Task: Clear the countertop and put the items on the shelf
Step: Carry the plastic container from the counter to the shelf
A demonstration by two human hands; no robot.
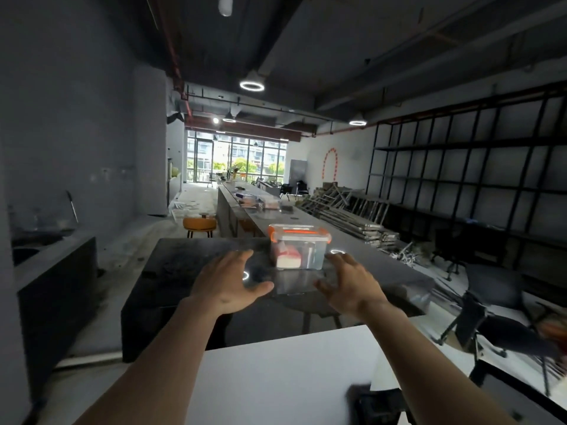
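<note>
A clear plastic box (299, 251) with an orange-clipped lid sat on the glossy dark tabletop (190, 262), between and just beyond both hands' spread, empty fingers (236, 259).

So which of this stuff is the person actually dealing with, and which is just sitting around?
Part of the job: clear storage box with orange latches, dark countertop, black wall shelf, left hand, right hand, both open.

Lying about: orange stool, stacked metal frames, black chair.
</note>
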